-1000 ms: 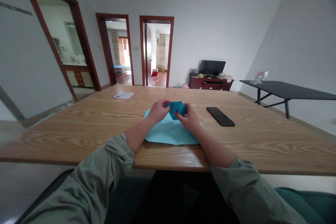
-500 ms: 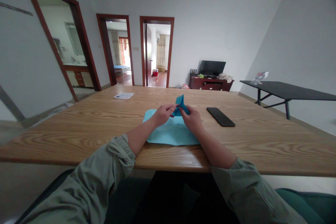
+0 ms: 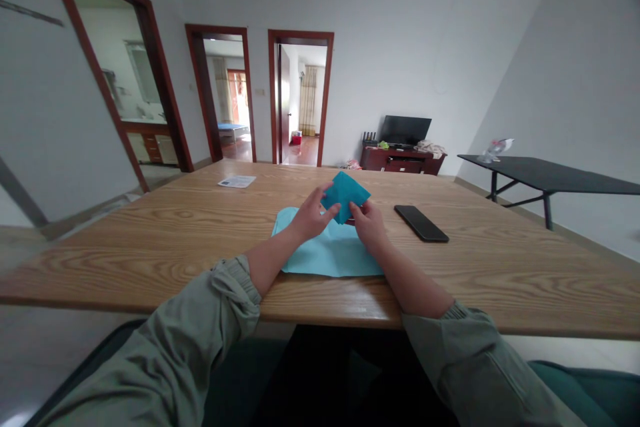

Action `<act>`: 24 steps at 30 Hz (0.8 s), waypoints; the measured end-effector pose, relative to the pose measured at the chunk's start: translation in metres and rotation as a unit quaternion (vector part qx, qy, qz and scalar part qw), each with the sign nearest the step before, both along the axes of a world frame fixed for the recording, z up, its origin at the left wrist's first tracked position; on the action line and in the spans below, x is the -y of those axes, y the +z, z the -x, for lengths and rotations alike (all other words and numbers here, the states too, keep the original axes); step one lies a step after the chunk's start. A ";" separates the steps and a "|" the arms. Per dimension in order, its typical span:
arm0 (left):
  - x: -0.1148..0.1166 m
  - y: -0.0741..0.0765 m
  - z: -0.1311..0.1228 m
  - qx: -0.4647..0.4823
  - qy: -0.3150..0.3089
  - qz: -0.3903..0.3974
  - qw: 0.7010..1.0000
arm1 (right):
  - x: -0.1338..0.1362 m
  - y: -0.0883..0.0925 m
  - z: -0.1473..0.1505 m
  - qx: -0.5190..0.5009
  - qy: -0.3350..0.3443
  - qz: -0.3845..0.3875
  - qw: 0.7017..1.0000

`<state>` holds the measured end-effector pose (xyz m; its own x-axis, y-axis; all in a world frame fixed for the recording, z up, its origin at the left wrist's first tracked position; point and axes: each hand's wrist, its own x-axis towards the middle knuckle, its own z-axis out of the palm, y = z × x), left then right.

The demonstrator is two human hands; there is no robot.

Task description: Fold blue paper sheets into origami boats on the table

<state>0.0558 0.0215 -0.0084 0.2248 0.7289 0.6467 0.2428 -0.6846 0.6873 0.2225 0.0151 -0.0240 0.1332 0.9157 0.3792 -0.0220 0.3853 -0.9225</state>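
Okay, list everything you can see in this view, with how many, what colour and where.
folded teal paper: one, teal, held up above the wooden table
light blue paper sheet: one, light blue, lying on the table beneath the hands
wooden table: one, light brown, in front of the person
smartphone: one, black, on the table right of the hands
paper slip: one, white, at the table's far side
dark table: one, black, by the right wall
flat screen: one, black, on the cabinet
cabinet: one, dark red, against the far wall
left hand: one, bare, at the folded paper's left edge
right hand: one, bare, holding the folded paper's lower part
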 end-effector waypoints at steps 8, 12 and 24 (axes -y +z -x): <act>-0.016 -0.006 0.003 0.150 -0.116 0.303 0.934 | 0.000 -0.004 -0.006 -0.016 0.013 0.047 0.999; -0.016 -0.004 0.003 0.173 -0.020 0.227 0.958 | 0.009 -0.001 -0.004 0.162 -0.158 -0.080 0.971; 0.003 0.003 -0.003 0.098 -0.125 0.122 0.980 | 0.022 0.003 0.007 0.237 0.051 -0.145 0.959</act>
